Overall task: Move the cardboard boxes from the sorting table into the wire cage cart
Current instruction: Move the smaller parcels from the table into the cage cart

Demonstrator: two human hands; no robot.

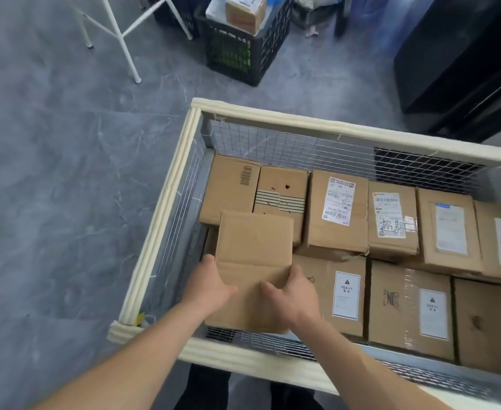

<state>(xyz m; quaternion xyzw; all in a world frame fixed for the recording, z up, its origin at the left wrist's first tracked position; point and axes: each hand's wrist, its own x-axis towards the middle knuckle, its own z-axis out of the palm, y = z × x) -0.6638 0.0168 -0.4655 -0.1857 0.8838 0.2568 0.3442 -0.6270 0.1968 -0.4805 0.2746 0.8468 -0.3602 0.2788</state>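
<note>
Both hands hold the plain box (255, 244): my left hand (210, 288) curls round its left edge and my right hand (293, 294) clamps its near right side, thumbs on top. I have it above the near left corner of the cart (166, 226), over the packed boxes (335, 208). My worry is the landing. If it comes down half on the neighbour marked heavy (345, 294), it could sit tilted and slide, or pinch my fingers against the wire side (181, 184).

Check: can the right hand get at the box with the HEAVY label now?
Probably yes: the HEAVY-label box lies just beside the right hand, top uncovered, nothing between. But that hand and the left hand grip the plain box, so it must let go first.
</note>
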